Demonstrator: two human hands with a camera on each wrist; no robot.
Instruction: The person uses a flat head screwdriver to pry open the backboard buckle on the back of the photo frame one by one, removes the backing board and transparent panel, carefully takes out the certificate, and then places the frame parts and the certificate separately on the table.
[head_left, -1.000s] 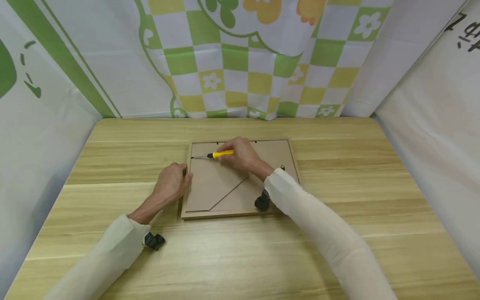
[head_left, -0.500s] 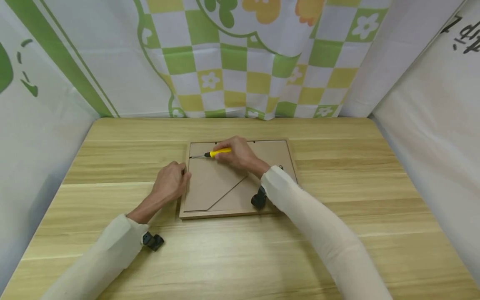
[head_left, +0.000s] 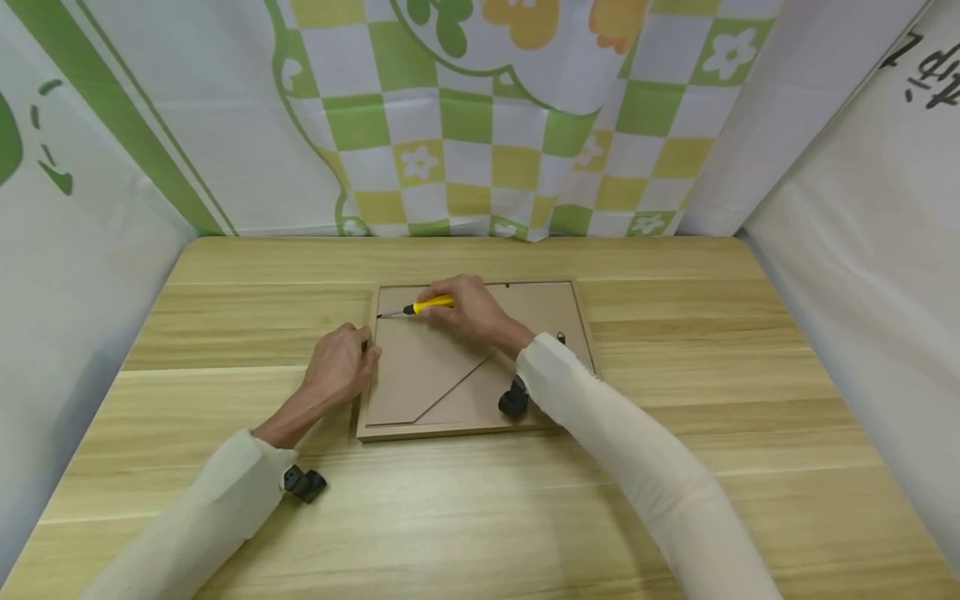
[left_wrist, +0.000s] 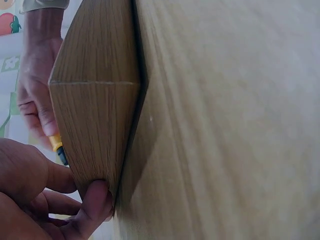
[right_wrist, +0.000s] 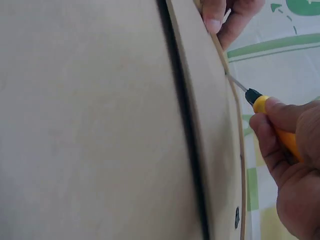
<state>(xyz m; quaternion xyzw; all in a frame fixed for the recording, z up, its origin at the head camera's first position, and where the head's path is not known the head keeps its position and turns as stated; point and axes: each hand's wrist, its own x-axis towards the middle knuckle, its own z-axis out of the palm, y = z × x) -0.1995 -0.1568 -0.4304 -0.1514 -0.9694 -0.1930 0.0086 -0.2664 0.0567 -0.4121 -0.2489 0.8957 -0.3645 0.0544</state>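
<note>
- Since the wood-grain table [head_left: 480, 533] spans most of the head view, we start there: the picture frame [head_left: 450, 432] lies flat on it, backing board [head_left: 431, 367] up, long side running left-right.
- Right hand [head_left: 472, 310]: fingers curled, we'd call it a firm hold on the yellow handle, above the board. Its sleeve [head_left: 630, 433] cuts off our view of the frame's near right corner.
- Left hand [head_left: 339, 362]: thumb and fingers pinch the frame's left edge; some fingertips hidden in the head view.
- Screwdriver [head_left: 417, 308]: long axis roughly along the frame's long side, shaft pointing left out of the right hand. Left hand is nearer the tip.
- Dark tab [head_left: 379, 317]: left edge, just beyond the left hand, right at the tip; too small for us to tell whether the tip is under it or only touching.
</note>
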